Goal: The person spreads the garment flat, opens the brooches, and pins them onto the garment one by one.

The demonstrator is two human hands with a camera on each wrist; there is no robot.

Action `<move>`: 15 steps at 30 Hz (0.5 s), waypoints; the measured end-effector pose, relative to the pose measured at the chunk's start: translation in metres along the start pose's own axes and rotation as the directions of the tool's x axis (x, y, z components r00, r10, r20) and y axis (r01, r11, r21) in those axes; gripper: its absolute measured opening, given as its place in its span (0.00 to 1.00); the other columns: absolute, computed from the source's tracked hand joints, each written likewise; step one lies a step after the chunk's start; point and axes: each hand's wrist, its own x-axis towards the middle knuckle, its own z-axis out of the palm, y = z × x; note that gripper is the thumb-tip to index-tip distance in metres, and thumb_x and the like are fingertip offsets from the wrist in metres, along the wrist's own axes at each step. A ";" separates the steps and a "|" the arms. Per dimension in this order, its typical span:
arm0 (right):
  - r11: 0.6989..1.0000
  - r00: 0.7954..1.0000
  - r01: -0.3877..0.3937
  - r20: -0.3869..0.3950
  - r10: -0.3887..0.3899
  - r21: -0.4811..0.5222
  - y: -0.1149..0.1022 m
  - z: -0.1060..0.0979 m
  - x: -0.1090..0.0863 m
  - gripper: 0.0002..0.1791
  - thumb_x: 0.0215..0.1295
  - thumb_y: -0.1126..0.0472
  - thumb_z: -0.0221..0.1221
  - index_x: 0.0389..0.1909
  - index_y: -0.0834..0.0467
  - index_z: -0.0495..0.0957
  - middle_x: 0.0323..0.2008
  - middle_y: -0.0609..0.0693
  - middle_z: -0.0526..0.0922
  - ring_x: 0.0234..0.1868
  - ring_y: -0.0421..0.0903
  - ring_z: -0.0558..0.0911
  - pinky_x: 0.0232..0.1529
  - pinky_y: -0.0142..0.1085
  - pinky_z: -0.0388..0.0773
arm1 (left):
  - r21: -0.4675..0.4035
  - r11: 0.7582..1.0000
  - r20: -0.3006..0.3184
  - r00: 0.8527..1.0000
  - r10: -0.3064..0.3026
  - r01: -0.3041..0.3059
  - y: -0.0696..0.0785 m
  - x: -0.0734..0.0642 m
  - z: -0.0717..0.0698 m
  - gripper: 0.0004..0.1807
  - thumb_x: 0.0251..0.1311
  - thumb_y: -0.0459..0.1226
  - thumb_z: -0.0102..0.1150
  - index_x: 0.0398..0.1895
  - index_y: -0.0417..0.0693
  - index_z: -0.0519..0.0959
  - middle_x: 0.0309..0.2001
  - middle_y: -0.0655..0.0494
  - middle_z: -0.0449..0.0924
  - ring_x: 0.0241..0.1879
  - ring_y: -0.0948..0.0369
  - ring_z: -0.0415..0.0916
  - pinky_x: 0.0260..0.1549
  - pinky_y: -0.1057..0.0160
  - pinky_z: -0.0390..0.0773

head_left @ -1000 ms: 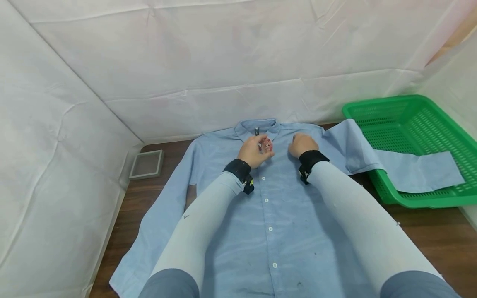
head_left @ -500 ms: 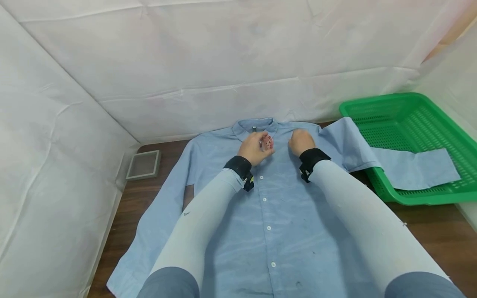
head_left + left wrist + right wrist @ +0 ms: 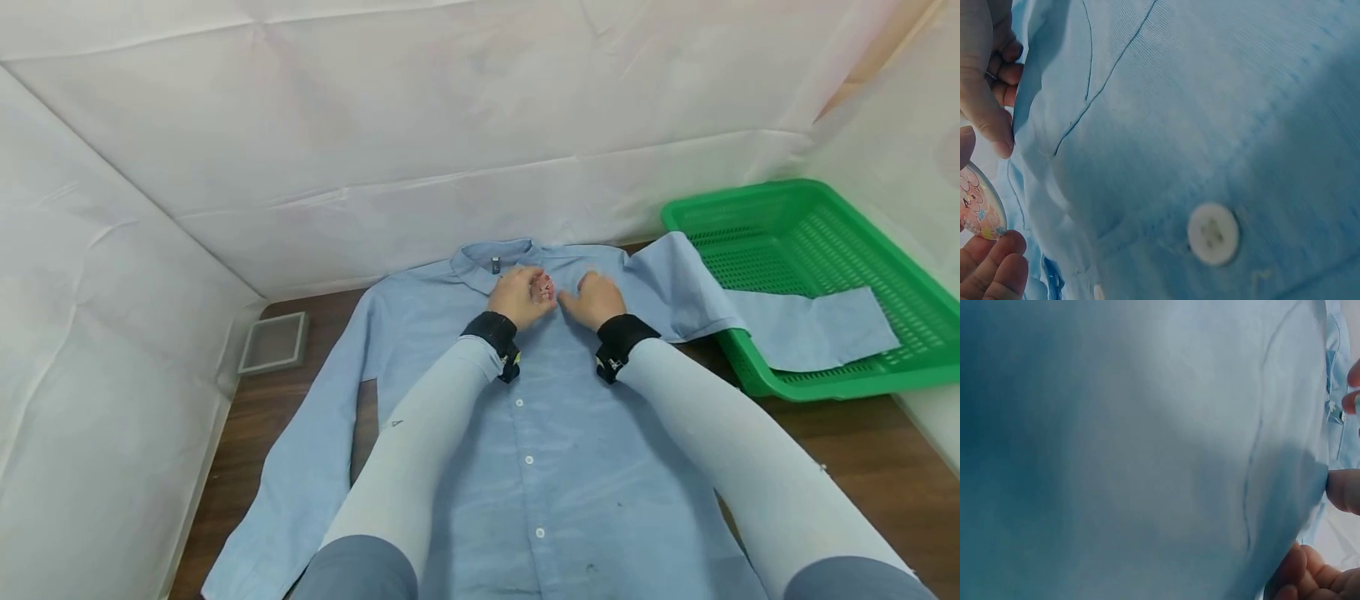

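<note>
A light blue button-up shirt point(image 3: 480, 467) lies spread out, buttons facing up, with a white button point(image 3: 1213, 234) close in the left wrist view. Near its collar my left hand point(image 3: 514, 298) pinches a round pinkish-red badge point(image 3: 542, 288) by the rim between thumb and fingers. The same badge point(image 3: 979, 203), with a cartoon print, is cut off at the left wrist view's edge. Just right of the badge, my right hand point(image 3: 594, 301) is low over the shirt's chest. Its thumb point(image 3: 1343, 490) and loosely bent fingers point(image 3: 1313, 572) stand apart. Shirt cloth partly hides its fingertips.
A green plastic basket point(image 3: 780, 385) stands at the right, with one shirt sleeve point(image 3: 813, 329) draped over its rim into it. A small grey-framed tray point(image 3: 273, 342) sits at the left on the brown wooden table point(image 3: 247, 433). White sheeting encloses the back and sides.
My right hand has loosened from a fist, its thumb now stretched out towards the badge. Both hands have come closer together. The left hand keeps the badge. The head view has shifted slightly right.
</note>
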 end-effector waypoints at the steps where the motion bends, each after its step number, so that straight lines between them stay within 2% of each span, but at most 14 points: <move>1: 1.000 1.000 -0.002 0.003 0.002 -0.006 -0.001 0.001 0.000 0.22 0.64 0.48 0.60 0.27 0.66 0.73 0.24 0.59 0.75 0.27 0.58 0.77 0.31 0.48 0.73 | 0.006 1.000 -0.004 1.000 -0.007 0.007 0.000 0.001 0.001 0.35 0.55 0.50 0.68 0.64 0.48 0.71 0.56 0.52 0.76 0.56 0.57 0.72 0.57 0.60 0.68; 4: 0.999 1.000 -0.016 0.002 0.016 -0.037 -0.002 0.005 0.001 0.25 0.63 0.48 0.60 0.14 0.61 0.70 0.15 0.54 0.71 0.21 0.54 0.75 0.25 0.45 0.71 | -0.009 0.999 0.001 0.999 -0.037 0.037 0.000 0.006 0.005 0.35 0.54 0.50 0.69 0.64 0.47 0.72 0.55 0.52 0.77 0.55 0.57 0.73 0.55 0.59 0.70; 7: 0.998 1.000 -0.031 0.003 0.031 -0.050 -0.003 0.007 0.002 0.26 0.63 0.52 0.60 0.08 0.57 0.67 0.10 0.49 0.67 0.16 0.50 0.71 0.22 0.43 0.68 | -0.100 0.989 0.051 0.993 -0.109 0.113 -0.002 0.013 0.009 0.35 0.55 0.47 0.68 0.65 0.47 0.70 0.55 0.51 0.77 0.54 0.56 0.73 0.55 0.59 0.71; 9: 0.998 0.999 -0.032 0.003 0.032 -0.047 -0.005 0.007 0.002 0.25 0.63 0.57 0.60 0.07 0.56 0.66 0.08 0.47 0.64 0.14 0.48 0.68 0.21 0.41 0.67 | -0.185 0.966 0.100 0.981 -0.167 0.183 -0.003 0.018 0.011 0.35 0.56 0.46 0.67 0.67 0.48 0.69 0.55 0.51 0.77 0.54 0.56 0.74 0.54 0.60 0.72; 11: 0.999 1.000 -0.028 0.001 0.028 -0.040 -0.005 0.007 0.001 0.24 0.62 0.61 0.58 0.07 0.55 0.65 0.08 0.47 0.62 0.13 0.47 0.66 0.21 0.40 0.65 | -0.261 0.932 0.146 0.965 -0.218 0.250 -0.003 0.022 0.014 0.34 0.57 0.44 0.66 0.67 0.49 0.67 0.55 0.51 0.77 0.53 0.56 0.74 0.52 0.60 0.73; 13: 1.000 1.000 -0.020 -0.003 0.020 -0.024 -0.005 0.007 0.000 0.23 0.62 0.62 0.57 0.08 0.55 0.65 0.09 0.47 0.62 0.13 0.47 0.65 0.20 0.39 0.63 | -0.302 0.911 0.168 0.957 -0.238 0.280 -0.003 0.025 0.016 0.34 0.58 0.43 0.66 0.67 0.50 0.67 0.54 0.52 0.76 0.52 0.56 0.74 0.50 0.60 0.74; 15: 1.000 1.000 -0.009 -0.015 0.009 -0.009 -0.005 0.007 -0.001 0.22 0.63 0.62 0.58 0.10 0.55 0.67 0.10 0.47 0.64 0.15 0.47 0.67 0.21 0.39 0.64 | -0.325 0.904 0.169 0.958 -0.232 0.277 -0.001 0.026 0.017 0.34 0.58 0.43 0.66 0.67 0.49 0.67 0.53 0.52 0.77 0.51 0.56 0.74 0.49 0.61 0.75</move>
